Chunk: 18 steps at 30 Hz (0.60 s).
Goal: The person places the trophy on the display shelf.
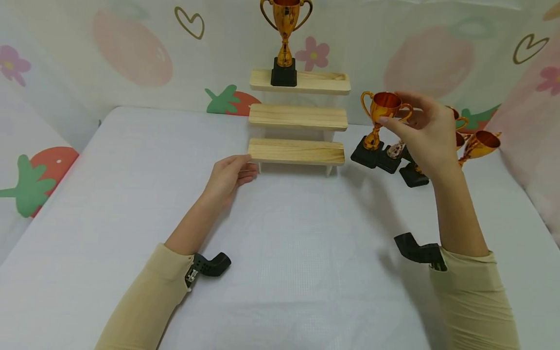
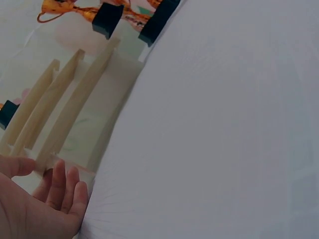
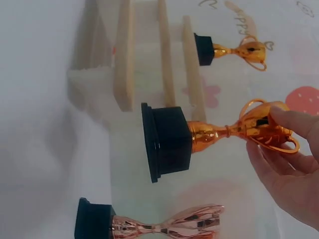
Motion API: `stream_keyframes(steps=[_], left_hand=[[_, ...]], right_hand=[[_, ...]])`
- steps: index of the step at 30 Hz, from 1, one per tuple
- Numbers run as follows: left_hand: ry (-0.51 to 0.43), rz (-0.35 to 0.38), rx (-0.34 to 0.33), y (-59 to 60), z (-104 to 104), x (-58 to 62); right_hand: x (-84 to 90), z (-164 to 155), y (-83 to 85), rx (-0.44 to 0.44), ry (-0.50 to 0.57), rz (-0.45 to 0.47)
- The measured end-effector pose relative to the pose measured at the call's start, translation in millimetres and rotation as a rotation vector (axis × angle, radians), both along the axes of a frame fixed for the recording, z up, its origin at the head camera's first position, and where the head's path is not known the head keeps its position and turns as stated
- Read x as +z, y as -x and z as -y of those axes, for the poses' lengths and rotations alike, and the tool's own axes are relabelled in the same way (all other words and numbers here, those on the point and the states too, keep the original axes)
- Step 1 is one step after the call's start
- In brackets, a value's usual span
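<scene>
A three-tier wooden display shelf (image 1: 297,151) stands at the back of the table. My left hand (image 1: 227,176) pinches the left end of its lowest board, thumb on top and fingers below, as the left wrist view shows. My right hand (image 1: 430,129) grips the cup of a gold trophy (image 1: 373,138) by its side, between thumb and fingers. This trophy is upright, its black base (image 3: 169,142) raised off the table right of the shelf. Another gold trophy (image 1: 285,46) stands on the top board, left of its middle.
Behind my right hand a rose-gold trophy (image 3: 164,226) and several gold trophies (image 1: 481,143) stand on the white-covered table (image 1: 302,253), partly hidden by the hand. A printed curtain (image 1: 350,29) with fruit and flowers hangs close behind the shelf.
</scene>
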State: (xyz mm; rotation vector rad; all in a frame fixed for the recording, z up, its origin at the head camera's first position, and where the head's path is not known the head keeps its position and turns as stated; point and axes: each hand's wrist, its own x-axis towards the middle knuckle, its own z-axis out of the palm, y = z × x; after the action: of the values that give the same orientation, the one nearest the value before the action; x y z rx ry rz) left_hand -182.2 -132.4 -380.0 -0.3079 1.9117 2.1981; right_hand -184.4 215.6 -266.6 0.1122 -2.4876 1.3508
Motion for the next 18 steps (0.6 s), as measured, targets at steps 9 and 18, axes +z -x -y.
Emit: stream_keyframes(steps=[9, 18], left_hand=[[-0.007, 0.002, 0.004, 0.0, 1, -0.3], [-0.011, 0.006, 0.012, 0.2, 1, -0.1]], right_hand=[[17.8, 1, 5.9, 0.050, 0.070, 0.021], [36.9, 2, 16.6, 0.119, 0.122, 0.010]])
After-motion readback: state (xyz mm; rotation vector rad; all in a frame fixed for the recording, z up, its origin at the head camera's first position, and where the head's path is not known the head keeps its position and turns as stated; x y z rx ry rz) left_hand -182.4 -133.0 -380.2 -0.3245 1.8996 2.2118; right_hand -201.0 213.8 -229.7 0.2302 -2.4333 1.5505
